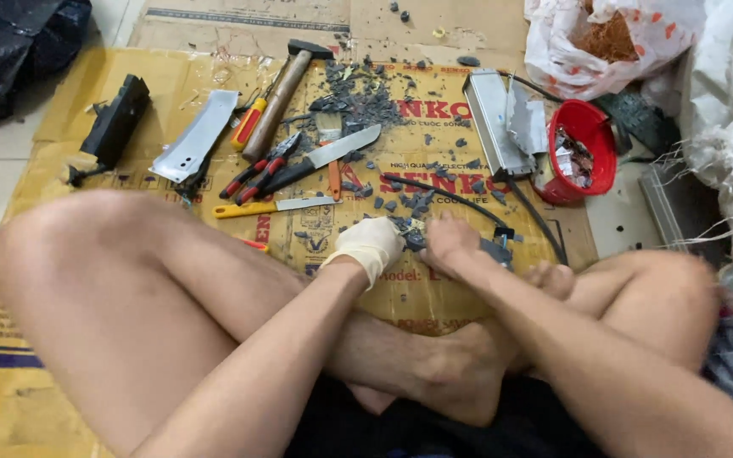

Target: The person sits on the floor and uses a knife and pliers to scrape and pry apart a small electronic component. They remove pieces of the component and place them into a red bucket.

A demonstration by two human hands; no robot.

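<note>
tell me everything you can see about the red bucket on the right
The red bucket is a small round tub that looks like plastic, tipped so its open mouth faces the camera. Inside lies a heap of small mixed scraps, white, grey and dark. It sits at the right edge of the cardboard sheet, beside a long grey metal box, with a white plastic bag just behind it. Neither hand touches it.

1. The left hand (370,243) wears a pale cream glove, snug, ending at the wrist.
2. The right hand (449,239) is ungloved.
3. Both forearms are unsleeved.
4. The legs and feet are uncovered, no shoes or socks.
5. Dark shorts show at the lap.
</note>
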